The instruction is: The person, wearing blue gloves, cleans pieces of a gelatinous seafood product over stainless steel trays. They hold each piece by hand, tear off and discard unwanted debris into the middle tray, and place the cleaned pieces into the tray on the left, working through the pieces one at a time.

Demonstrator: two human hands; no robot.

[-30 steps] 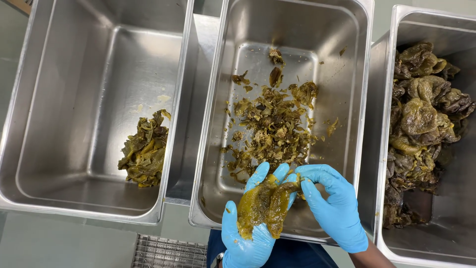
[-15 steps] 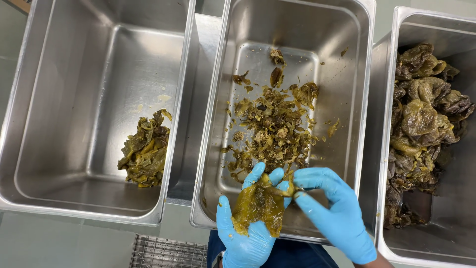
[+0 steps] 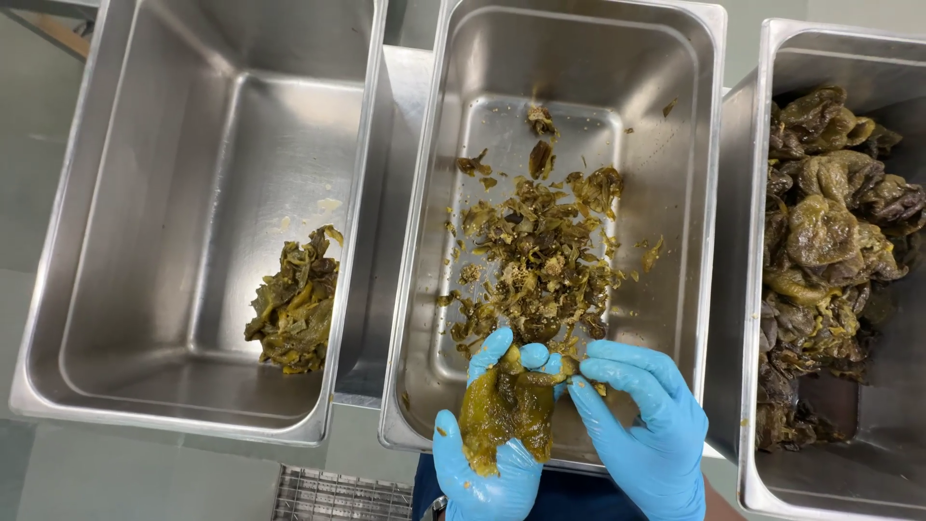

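Both my hands wear blue gloves over the near edge of the middle steel pan (image 3: 699, 174). My left hand (image 3: 482, 473) cradles a soft olive-green cooked pepper (image 3: 506, 410) in its palm. The fingers of my right hand (image 3: 646, 425) pinch the pepper's upper right edge. Just beyond my fingers a loose heap of green-brown scraps and seeds (image 3: 540, 256) covers the pan floor.
The left steel pan (image 3: 145, 193) holds a small pile of cleaned green pepper flesh (image 3: 294, 304) near its right wall. The right steel pan (image 3: 752, 241) is heaped with several dark whole roasted peppers (image 3: 830, 241). A wire rack (image 3: 338, 497) shows below the pans.
Both hands have shifted slightly left and toward me with the pepper. My right fingers have closed in on its top edge.
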